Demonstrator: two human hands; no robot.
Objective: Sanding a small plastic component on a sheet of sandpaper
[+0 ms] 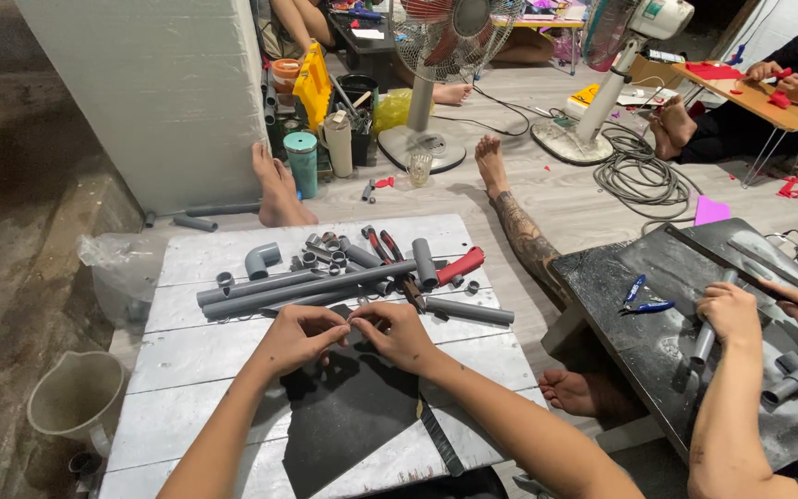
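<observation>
My left hand (302,334) and my right hand (397,333) meet fingertip to fingertip over a black sheet (348,416) on a low white plank table (196,370). Together they pinch something small between them; I cannot tell what it is. Just beyond my hands lie long grey pipes (307,286), short pipe pieces (469,310), a grey elbow fitting (261,260), several small ring couplings (323,254) and a red-handled pipe cutter (459,266).
A co-worker's hands (730,314) hold a grey pipe (706,337) on a dark table (658,342) at right, near blue pliers (644,298). A beige jug (76,395) stands at left. Two fans (436,55), a cable coil (644,171), bare feet and a white wall (159,92) lie beyond.
</observation>
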